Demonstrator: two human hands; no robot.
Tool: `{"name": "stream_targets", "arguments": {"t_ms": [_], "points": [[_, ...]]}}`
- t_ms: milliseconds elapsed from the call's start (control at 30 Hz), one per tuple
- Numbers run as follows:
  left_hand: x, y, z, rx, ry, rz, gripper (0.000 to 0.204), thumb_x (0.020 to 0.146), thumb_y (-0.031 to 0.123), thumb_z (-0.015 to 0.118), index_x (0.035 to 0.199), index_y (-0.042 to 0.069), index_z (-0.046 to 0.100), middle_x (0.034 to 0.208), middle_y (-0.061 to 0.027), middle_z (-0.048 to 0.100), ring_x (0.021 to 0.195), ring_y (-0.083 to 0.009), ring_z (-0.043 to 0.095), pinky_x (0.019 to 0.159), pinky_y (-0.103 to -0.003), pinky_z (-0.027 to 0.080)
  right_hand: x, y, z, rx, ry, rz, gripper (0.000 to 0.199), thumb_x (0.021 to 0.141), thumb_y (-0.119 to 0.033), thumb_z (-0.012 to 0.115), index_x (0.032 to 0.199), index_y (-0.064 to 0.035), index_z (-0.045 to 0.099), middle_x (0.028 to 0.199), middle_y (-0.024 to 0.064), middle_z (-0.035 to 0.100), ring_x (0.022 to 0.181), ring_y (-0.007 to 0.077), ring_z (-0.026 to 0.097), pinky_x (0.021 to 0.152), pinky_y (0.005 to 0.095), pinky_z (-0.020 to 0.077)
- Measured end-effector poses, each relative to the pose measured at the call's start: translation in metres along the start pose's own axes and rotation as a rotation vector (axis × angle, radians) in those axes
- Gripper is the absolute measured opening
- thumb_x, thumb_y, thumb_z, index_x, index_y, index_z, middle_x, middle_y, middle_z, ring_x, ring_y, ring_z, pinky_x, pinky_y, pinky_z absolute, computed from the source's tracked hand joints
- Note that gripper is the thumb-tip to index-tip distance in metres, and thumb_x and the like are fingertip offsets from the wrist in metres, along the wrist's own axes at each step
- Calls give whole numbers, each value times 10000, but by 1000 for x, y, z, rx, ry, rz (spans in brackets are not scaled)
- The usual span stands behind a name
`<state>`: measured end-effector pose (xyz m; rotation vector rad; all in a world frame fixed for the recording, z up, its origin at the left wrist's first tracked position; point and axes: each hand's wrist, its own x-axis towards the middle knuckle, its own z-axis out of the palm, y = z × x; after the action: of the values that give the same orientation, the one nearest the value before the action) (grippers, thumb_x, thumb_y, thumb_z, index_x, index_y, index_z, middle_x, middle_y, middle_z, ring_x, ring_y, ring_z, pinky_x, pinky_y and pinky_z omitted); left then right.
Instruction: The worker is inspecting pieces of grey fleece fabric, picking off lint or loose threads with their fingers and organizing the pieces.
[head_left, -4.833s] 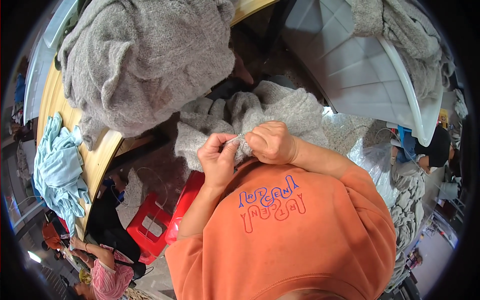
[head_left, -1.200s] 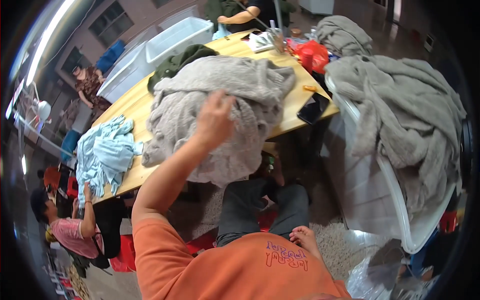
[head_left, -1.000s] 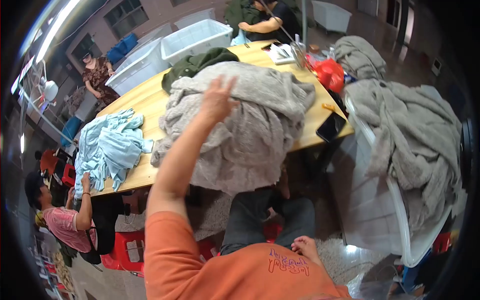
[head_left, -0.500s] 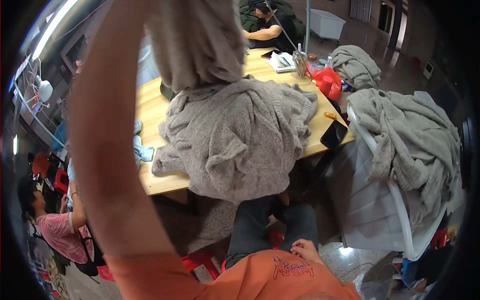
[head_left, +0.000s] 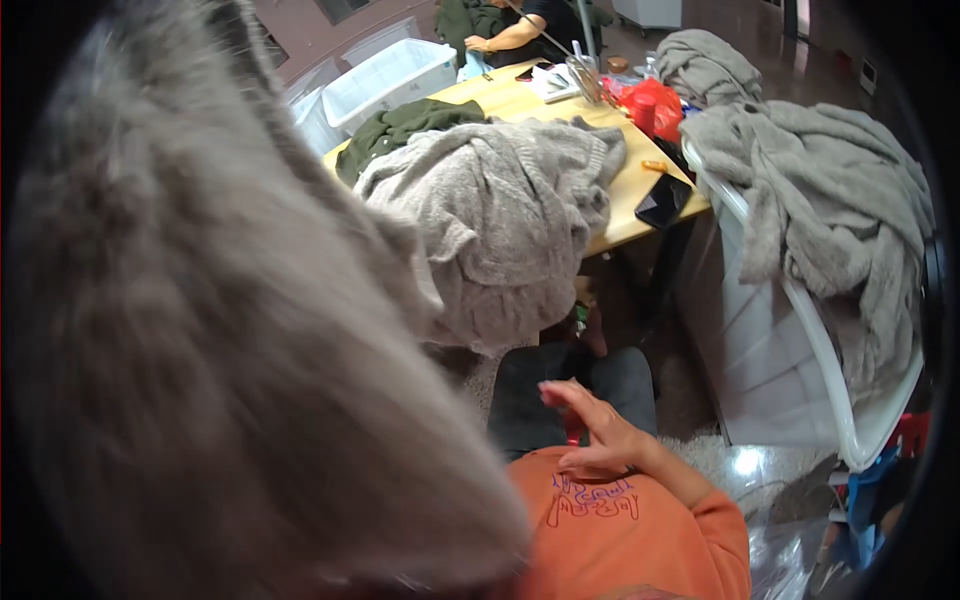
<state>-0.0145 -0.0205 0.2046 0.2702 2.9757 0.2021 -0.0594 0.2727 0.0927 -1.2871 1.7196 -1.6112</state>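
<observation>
A grey-brown knitted garment (head_left: 220, 330), blurred by motion, hangs close in front of me and fills the left side of the view. It hides my left arm, and my left hand does not show. Over my lap, in front of my orange shirt, my right hand (head_left: 600, 428) is raised with thumb and fingers apart and nothing between them. Beyond it, a heap of grey knitwear (head_left: 500, 220) lies on the wooden table (head_left: 630, 225) and droops over its near edge. A dark green garment (head_left: 400, 130) lies behind that heap.
At right, a white bin (head_left: 740, 330) overflows with grey knitwear (head_left: 800, 190). A phone (head_left: 664, 200), an orange object (head_left: 654, 165) and a red bag (head_left: 652, 108) are on the table's right side. Clear plastic tubs (head_left: 390, 80) stand behind. A person (head_left: 515, 35) sits at the far end.
The lifted garment has swung from above the heap to the left and toward me, now covering my left arm. My right hand has risen from my lap, its fingers opening.
</observation>
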Motion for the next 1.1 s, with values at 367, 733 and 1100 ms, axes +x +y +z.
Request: {"name": "stream_targets", "arguments": {"t_ms": [367, 733, 1100], "points": [[87, -23, -277, 1603, 800, -310, 188, 806, 106, 513, 928, 45, 642, 892, -138, 654, 821, -274, 641, 668, -383, 496, -26, 40, 12, -230, 477, -65, 536, 829, -289, 572, 1269, -8, 451, 1290, 131, 473, 1201, 282, 443, 1007, 407, 369], [-46, -18, 78, -719, -336, -5, 43, 740, 26, 600, 773, 0, 611, 667, -60, 611, 567, -176, 548, 574, -313, 453, -174, 71, -43, -391, 340, 1066, 577, 701, -43, 636, 1254, -14, 477, 1138, 221, 567, 1058, 321, 551, 896, 361, 443], [-23, -32, 171, -721, -290, 18, 81, 740, 29, 574, 804, 5, 618, 743, -191, 598, 674, -386, 564, 628, -444, 468, -79, 110, -16, 124, 309, 861, 272, 892, -255, 533, 1007, -13, 579, 831, 60, 627, 784, 164, 585, 726, 320, 457]]}}
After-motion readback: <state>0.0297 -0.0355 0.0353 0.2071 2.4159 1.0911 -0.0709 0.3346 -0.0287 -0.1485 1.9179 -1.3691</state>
